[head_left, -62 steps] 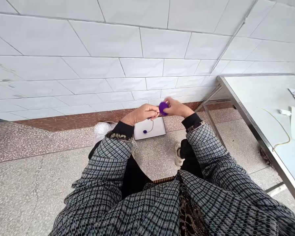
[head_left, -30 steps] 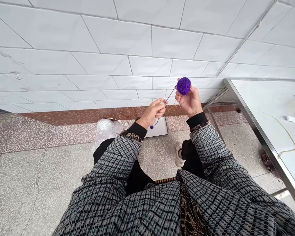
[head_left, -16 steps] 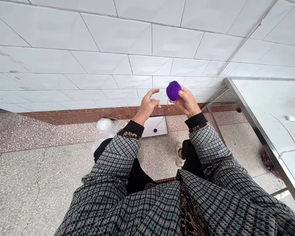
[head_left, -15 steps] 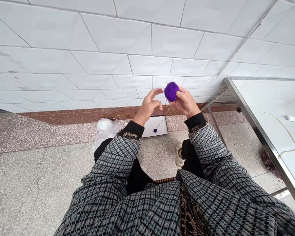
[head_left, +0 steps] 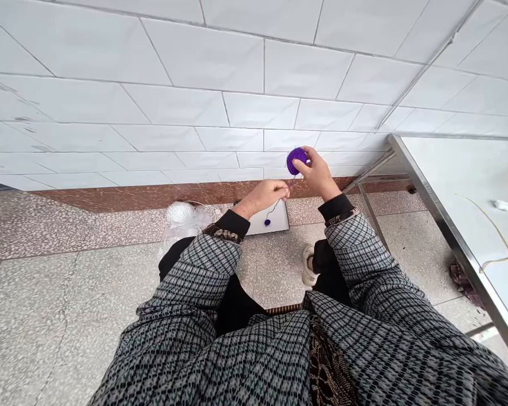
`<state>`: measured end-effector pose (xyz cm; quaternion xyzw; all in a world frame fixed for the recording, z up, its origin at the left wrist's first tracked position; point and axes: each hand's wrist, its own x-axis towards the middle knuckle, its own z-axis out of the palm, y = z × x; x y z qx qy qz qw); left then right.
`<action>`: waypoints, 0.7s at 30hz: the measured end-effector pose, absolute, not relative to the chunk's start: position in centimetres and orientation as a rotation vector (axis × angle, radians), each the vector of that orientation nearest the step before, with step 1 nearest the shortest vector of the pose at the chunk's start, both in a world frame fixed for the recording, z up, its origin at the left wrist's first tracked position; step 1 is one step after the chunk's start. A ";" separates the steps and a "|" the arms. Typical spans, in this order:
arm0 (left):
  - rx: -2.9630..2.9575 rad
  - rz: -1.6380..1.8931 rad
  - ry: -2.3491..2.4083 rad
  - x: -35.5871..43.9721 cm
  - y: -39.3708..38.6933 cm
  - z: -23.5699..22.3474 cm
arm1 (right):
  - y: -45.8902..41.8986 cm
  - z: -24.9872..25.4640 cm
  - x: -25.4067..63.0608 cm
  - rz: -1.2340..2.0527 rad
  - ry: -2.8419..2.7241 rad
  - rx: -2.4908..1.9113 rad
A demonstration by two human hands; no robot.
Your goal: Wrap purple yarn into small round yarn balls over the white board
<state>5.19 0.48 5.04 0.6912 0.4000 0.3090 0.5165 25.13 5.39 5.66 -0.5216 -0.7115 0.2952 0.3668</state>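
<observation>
My right hand [head_left: 319, 173] is raised in front of the tiled wall with its fingers closed round a purple yarn ball [head_left: 296, 160]. A thin purple strand runs down from the ball to my left hand [head_left: 266, 195], which pinches it lower and to the left. Below my left hand the strand hangs to a small purple knot [head_left: 267, 222] over a white board [head_left: 275, 221] lying on the floor. Both arms wear grey checked sleeves.
A white yarn ball [head_left: 180, 213] in clear plastic lies on the floor by the wall. A steel-edged table [head_left: 457, 237] stands at the right, with a yellow cord [head_left: 497, 231] and white scraps on it. My shoe [head_left: 308, 267] rests on the speckled floor.
My left hand, open half a second ago, has dropped and closed on the strand. My right hand has turned the ball and lowered it slightly.
</observation>
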 end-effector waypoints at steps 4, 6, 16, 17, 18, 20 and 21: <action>1.658 0.684 0.967 4.1 0.5 5.6 | 4.5 5.9 24.8 0.671 -1.850 -1.569; 1.600 0.725 1.011 3.3 0.8 5.9 | 3.6 6.6 24.7 0.873 -1.946 -1.559; 1.599 0.846 1.102 2.4 2.2 5.2 | 2.1 8.4 25.1 1.957 -1.544 -0.906; 1.599 0.847 1.124 2.5 2.3 5.0 | 2.1 8.6 25.0 1.965 -1.516 -0.902; 1.595 0.838 1.142 2.7 2.3 4.9 | 2.0 8.7 24.8 1.974 -1.498 -0.896; 1.586 0.789 1.145 3.0 2.2 4.6 | 2.1 8.8 24.5 1.953 -1.467 -0.880; 1.586 0.759 1.118 3.3 2.1 4.5 | 2.2 8.7 24.3 1.905 -1.448 -0.877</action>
